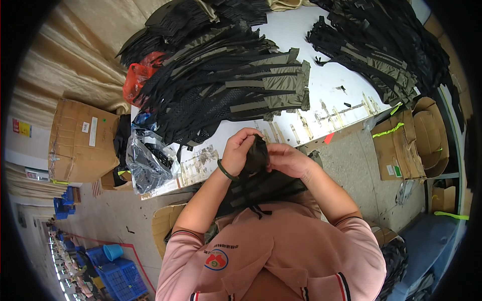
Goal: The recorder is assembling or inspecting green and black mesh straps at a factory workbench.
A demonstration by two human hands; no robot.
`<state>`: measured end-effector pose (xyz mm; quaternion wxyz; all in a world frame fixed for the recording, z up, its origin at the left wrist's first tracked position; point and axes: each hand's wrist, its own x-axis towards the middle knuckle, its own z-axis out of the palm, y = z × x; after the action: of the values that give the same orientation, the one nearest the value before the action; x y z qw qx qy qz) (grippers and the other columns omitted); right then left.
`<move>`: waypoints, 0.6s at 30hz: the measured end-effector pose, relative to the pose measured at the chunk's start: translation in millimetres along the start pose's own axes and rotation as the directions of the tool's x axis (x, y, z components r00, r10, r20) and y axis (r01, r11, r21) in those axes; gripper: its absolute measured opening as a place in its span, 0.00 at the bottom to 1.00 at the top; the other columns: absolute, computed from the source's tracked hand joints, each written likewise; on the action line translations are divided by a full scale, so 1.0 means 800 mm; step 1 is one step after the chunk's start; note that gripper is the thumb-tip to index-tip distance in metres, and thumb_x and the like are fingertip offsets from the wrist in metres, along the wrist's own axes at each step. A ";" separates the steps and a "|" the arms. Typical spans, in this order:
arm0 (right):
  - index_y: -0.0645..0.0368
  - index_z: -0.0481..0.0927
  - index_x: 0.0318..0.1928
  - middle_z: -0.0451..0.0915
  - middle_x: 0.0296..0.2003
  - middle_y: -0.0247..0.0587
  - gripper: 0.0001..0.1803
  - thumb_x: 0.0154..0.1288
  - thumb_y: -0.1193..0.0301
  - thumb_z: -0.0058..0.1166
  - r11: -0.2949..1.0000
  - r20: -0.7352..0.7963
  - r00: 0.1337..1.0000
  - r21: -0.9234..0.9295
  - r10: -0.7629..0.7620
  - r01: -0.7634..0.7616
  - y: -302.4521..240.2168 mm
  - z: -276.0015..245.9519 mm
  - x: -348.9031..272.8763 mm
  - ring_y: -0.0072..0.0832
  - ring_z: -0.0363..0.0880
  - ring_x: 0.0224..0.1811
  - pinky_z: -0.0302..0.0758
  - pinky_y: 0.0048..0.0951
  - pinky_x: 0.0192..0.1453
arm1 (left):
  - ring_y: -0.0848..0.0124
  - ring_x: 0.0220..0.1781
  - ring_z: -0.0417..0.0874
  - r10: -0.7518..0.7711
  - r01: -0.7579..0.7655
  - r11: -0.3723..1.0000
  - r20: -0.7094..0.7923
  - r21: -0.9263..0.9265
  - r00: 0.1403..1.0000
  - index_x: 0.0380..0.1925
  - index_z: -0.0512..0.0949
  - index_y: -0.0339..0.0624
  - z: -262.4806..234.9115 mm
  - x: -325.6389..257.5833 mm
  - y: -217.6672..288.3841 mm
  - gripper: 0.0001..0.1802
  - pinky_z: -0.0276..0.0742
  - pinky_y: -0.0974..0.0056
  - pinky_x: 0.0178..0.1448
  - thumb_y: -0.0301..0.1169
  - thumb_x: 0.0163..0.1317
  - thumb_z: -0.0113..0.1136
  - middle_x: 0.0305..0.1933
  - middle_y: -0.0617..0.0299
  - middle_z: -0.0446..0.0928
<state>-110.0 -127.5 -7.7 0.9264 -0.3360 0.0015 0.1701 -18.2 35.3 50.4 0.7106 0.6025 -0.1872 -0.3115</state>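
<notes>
Black cloth [257,156], long axis near-to-far, lies between the left hand [236,152], pinching its far edge, and the right hand [289,159] at its right side, grip unclear.

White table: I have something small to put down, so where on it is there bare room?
The widest bare patch of the white table lies between the middle strap pile and the right pile, with dark scraps toward the front. Yellowish strips line the near edge. Crowded: the left, under the middle strap pile and clear plastic bag.
</notes>
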 end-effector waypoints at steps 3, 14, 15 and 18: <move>0.60 0.75 0.45 0.78 0.39 0.34 0.08 0.66 0.74 0.51 0.983 0.085 0.991 0.163 -0.101 0.086 0.002 0.008 0.005 0.24 0.76 0.38 0.72 0.25 0.43 | 0.78 0.39 0.74 0.062 -0.062 0.998 0.010 0.031 0.998 0.40 0.75 0.36 -0.002 0.001 -0.009 0.10 0.70 0.74 0.47 0.22 0.68 0.42 0.37 0.66 0.75; 0.58 0.70 0.41 0.65 0.22 0.27 0.05 0.69 0.80 0.41 0.506 -0.207 0.713 -0.830 -0.670 0.235 -0.027 0.013 0.005 0.16 0.64 0.25 0.67 0.21 0.29 | 0.78 0.33 0.76 -0.257 0.258 0.953 -0.030 0.160 0.966 0.36 0.80 0.34 -0.003 0.002 -0.016 0.10 0.73 0.71 0.40 0.32 0.62 0.60 0.32 0.65 0.80; 0.57 0.71 0.42 0.66 0.23 0.27 0.06 0.69 0.79 0.41 0.655 -0.336 0.683 -0.703 -0.648 0.275 -0.038 0.004 0.004 0.16 0.64 0.24 0.67 0.21 0.29 | 0.78 0.33 0.76 -0.261 0.262 0.952 -0.028 0.158 0.965 0.36 0.80 0.34 0.001 0.003 -0.009 0.10 0.73 0.71 0.40 0.32 0.62 0.60 0.32 0.65 0.80; 0.56 0.72 0.42 0.69 0.27 0.29 0.04 0.67 0.77 0.47 0.407 -0.143 0.701 -0.885 -0.698 0.224 -0.047 0.030 -0.005 0.18 0.69 0.28 0.69 0.21 0.32 | 0.78 0.30 0.76 -0.313 0.325 0.940 -0.123 0.101 0.942 0.34 0.81 0.32 0.003 0.004 0.003 0.15 0.73 0.72 0.35 0.36 0.65 0.58 0.30 0.64 0.80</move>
<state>-104.7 -140.8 34.6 0.6335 -0.7399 0.0634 -0.2172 -17.2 31.9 52.5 0.6221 0.6820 -0.0677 -0.3786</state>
